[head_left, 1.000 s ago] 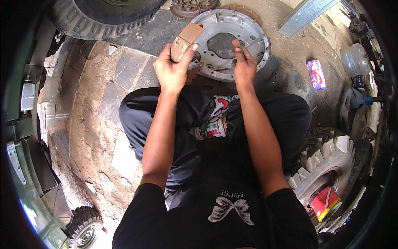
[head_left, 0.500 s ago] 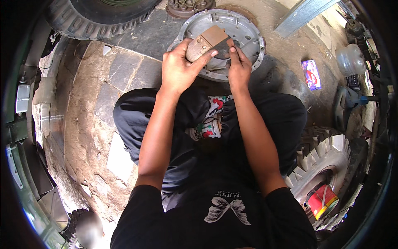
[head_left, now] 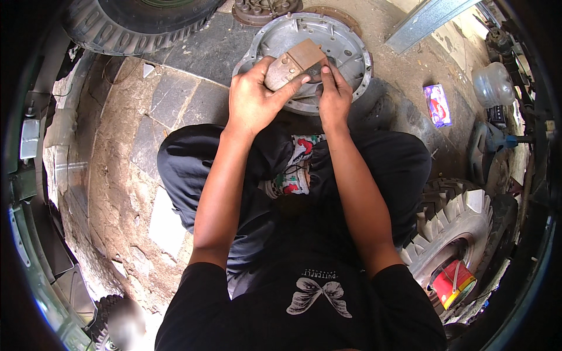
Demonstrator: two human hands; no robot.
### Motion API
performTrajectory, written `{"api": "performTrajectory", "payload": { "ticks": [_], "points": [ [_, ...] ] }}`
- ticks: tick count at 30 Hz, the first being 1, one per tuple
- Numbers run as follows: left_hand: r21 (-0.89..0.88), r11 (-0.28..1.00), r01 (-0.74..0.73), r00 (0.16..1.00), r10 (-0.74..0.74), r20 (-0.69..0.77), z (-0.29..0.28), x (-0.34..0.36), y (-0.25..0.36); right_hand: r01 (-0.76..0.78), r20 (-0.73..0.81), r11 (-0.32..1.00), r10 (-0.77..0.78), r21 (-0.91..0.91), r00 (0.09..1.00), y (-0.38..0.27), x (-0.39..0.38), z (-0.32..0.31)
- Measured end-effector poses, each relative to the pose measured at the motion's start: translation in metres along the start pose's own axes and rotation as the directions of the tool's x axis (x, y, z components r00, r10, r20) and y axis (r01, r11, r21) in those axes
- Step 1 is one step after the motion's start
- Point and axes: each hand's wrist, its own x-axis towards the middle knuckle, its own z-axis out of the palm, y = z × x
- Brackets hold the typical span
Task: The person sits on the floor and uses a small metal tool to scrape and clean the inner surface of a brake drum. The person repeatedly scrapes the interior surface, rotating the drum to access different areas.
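A flat brown pad (head_left: 297, 61), with round rivets at its rounded end and a thicker block at the other, is tilted in front of me. My left hand (head_left: 253, 93) grips its rounded end, thumb along the near edge. At the opposite end my right hand (head_left: 336, 96) is closed, its fingers pressed together around a small dark flat piece, mostly hidden, against the pad's edge. Under both hands lies a large round grey metal housing (head_left: 362, 88) with bolt holes around its rim.
A big tyre (head_left: 134, 35) lies at the far left, a rusty bolted hub (head_left: 257, 13) beyond the housing. To the right are a metal post (head_left: 424, 26), a purple packet (head_left: 437, 105) and a clear plastic bottle (head_left: 493, 85). Near right, a red can (head_left: 453, 284) sits by another tyre (head_left: 436, 245).
My right hand has shifted slightly left and closer against the pad, and the dark piece shows less. The pad has tipped a little lower; my left hand keeps its grip.
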Motion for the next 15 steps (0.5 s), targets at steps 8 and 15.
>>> {"api": "performTrajectory", "payload": {
  "ticks": [8,15],
  "points": [
    [0.021,1.0,-0.021,0.999,0.021,-0.023,0.0,0.0,-0.002,0.11,0.132,0.98,-0.133,0.167,0.982,-0.055,-0.005,-0.012],
    [0.035,0.997,0.075,0.996,-0.077,0.052,-0.004,-0.002,0.003,0.287,0.125,0.949,-0.303,0.127,0.945,-0.094,-0.014,-0.018]
  ]
}}
